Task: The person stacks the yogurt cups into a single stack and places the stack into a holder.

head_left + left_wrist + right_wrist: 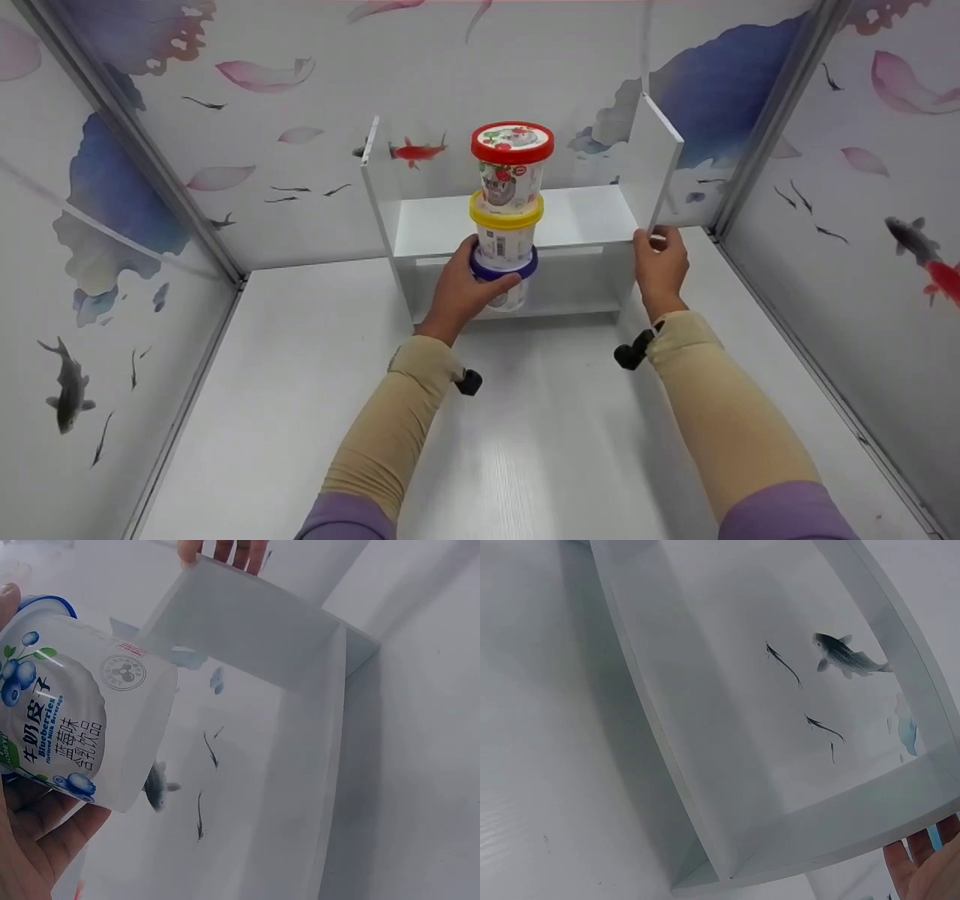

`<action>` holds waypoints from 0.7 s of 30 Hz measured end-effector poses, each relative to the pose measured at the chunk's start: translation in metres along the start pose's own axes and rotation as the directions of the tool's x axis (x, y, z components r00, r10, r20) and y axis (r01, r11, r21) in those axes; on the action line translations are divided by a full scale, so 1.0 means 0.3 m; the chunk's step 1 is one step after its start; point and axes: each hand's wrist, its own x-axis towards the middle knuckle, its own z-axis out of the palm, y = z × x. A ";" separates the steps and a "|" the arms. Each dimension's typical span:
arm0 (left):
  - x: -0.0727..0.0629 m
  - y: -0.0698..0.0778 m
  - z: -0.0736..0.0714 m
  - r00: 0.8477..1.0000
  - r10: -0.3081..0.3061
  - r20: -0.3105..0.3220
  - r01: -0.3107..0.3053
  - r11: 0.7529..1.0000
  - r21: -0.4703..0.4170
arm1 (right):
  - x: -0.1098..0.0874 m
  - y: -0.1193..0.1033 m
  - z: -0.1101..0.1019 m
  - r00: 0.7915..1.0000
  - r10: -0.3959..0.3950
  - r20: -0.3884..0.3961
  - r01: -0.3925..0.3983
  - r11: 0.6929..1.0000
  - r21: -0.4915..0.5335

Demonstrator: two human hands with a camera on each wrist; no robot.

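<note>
Three tubs stand stacked: a red-lidded tub (511, 169) on top, a yellow-lidded tub (505, 240) in the middle, a blue-lidded tub (510, 300) below. My left hand (469, 292) grips the bottom tub at its blue lid, with the thumb across the front. In the left wrist view this tub (67, 701) shows printed blueberries. The stack is held in front of a small white shelf (517, 315). My right hand (661, 262) grips the front edge of the shelf's right side panel (660, 157); in the right wrist view its fingers (921, 846) lie against the panel's outer side.
The shelf has a middle board (577, 217), a lower board, and side panels rising above, the left one (381, 180) included. It stands on a white table (322, 375). Walls (315, 142) printed with fish and petals enclose the back and both sides.
</note>
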 end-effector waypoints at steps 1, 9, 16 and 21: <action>0.003 0.008 -0.002 1.000 0.010 0.000 -0.010 1.000 -0.003 | -0.001 0.000 -0.001 1.000 -0.005 -0.001 0.005 1.000 -0.003; 0.032 0.065 -0.023 0.998 0.058 0.007 -0.058 0.998 0.005 | 0.000 -0.002 -0.001 1.000 0.009 -0.002 -0.009 1.000 -0.024; 0.050 0.114 -0.038 0.997 0.076 0.008 -0.076 0.996 0.038 | -0.003 -0.006 -0.002 1.000 0.026 -0.006 -0.026 0.999 -0.033; 0.063 0.143 -0.044 0.998 0.068 -0.005 -0.067 0.996 0.053 | -0.001 -0.005 -0.001 1.000 0.011 -0.005 -0.011 0.999 -0.033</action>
